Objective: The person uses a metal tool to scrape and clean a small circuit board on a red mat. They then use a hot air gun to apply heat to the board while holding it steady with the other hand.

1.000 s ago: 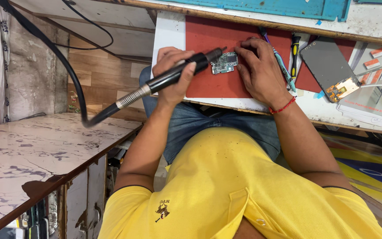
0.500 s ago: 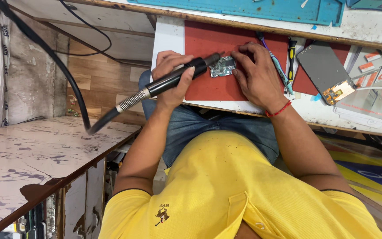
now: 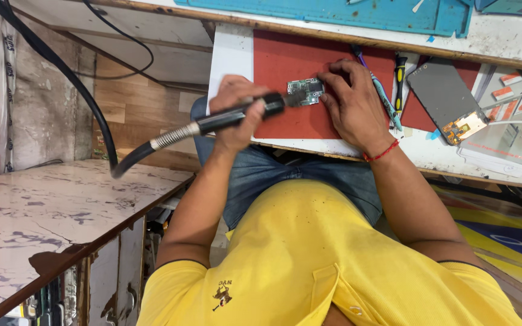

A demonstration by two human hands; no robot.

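Note:
My left hand point(image 3: 235, 90) is wrapped around the black handle of a hot-air tool point(image 3: 212, 124). The tool's nozzle points right at a small green circuit board point(image 3: 307, 90) on a red mat point(image 3: 279, 60). A thick black hose point(image 3: 61, 72) runs from the handle up to the left. My right hand point(image 3: 351, 102), with a red thread round the wrist, rests on the mat. Its fingertips touch the board's right edge and hold it down.
A blue-handled tool point(image 3: 383, 96) and a yellow-and-black screwdriver point(image 3: 399, 75) lie right of my right hand. A phone screen panel point(image 3: 445, 96) lies farther right by paper cards. A teal mat point(image 3: 333, 12) sits behind. A marble-patterned counter point(image 3: 43, 211) stands at the left.
My left hand has lowered the tool handle a little, so it lies flatter with its nozzle at the board's left edge. My right hand stays on the board.

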